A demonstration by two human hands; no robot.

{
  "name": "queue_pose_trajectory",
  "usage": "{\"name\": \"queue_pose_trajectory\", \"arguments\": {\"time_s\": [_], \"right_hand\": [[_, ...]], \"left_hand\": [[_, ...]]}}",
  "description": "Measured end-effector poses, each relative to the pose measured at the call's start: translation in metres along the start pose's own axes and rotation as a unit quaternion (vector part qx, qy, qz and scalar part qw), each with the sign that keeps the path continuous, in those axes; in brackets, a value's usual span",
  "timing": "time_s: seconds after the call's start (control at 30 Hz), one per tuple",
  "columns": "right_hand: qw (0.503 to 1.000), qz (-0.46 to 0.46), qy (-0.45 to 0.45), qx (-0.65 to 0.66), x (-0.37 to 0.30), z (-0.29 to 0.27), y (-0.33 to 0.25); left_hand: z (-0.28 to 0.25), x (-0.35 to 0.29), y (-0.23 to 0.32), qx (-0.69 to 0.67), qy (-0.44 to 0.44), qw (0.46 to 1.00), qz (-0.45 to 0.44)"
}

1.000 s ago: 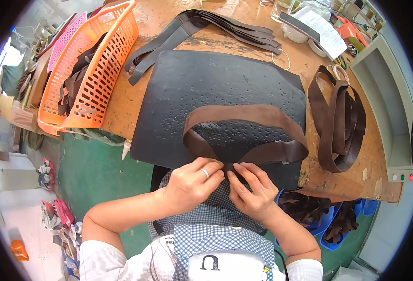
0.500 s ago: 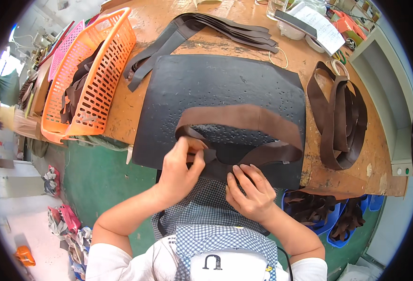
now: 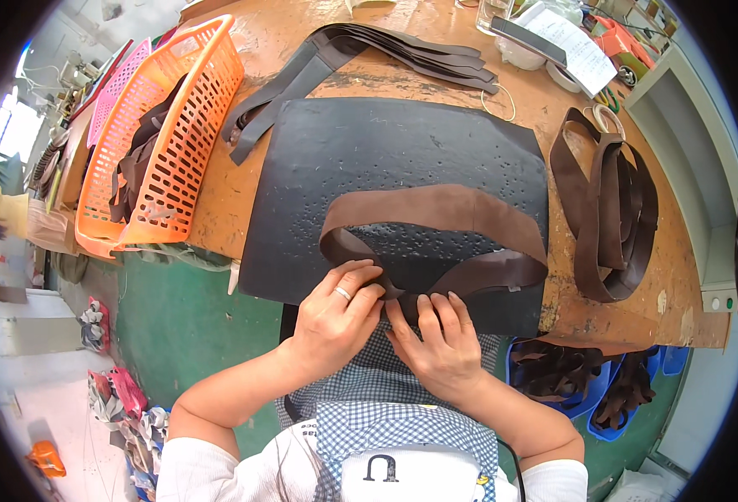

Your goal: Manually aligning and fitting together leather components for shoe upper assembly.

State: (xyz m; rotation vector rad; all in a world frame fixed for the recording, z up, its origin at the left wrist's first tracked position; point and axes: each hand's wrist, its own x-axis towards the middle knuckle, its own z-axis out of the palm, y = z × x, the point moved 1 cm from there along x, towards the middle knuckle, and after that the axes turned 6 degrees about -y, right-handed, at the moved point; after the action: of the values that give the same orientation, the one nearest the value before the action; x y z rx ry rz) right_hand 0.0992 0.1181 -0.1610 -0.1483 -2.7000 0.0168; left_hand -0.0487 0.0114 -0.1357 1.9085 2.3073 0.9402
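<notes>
A wide brown strap (image 3: 444,209), leather-like, stands on its edge in a loop over a black mat (image 3: 385,134) pitted with small holes. At the mat's near edge, my left hand (image 3: 341,314) pinches the strap where its ends come together; a ring shows on one finger. Close beside it, my right hand (image 3: 440,339) grips the same stretch, fingertips on top and thumb toward the left hand. The fingers partly hide the join between the ends.
An orange basket (image 3: 168,142) of brown strips stands at the left. Dark strips (image 3: 402,54) lie behind the mat, a coiled brown strap (image 3: 590,209) to its right. Blue bins (image 3: 582,389) of strips sit below the table at right. A phone (image 3: 529,42) and paper lie far right.
My left hand has come down onto the strap's join, nearer my right hand, and its fingers now point forward over it. The loop has shifted slightly right.
</notes>
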Motion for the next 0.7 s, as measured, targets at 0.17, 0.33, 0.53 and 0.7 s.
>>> {"name": "queue_pose_trajectory", "arguments": {"time_s": [0.17, 0.33, 0.53, 0.7], "right_hand": [[0.997, -0.004, -0.061, -0.05, 0.004, -0.006, -0.006], [0.997, -0.007, -0.047, -0.062, 0.002, -0.005, -0.005], [0.999, -0.008, 0.007, 0.039, -0.013, 0.002, 0.008], [0.999, -0.019, 0.0, 0.041, -0.014, 0.001, 0.011]], "left_hand": [[0.005, 0.0, -0.001, -0.019, 0.08, 0.996, -0.027], [0.002, 0.004, 0.004, -0.021, 0.062, 0.998, -0.024], [0.004, -0.002, 0.011, 0.012, 0.05, 0.999, 0.011], [0.01, -0.004, 0.012, 0.038, 0.061, 0.997, 0.008]]}}
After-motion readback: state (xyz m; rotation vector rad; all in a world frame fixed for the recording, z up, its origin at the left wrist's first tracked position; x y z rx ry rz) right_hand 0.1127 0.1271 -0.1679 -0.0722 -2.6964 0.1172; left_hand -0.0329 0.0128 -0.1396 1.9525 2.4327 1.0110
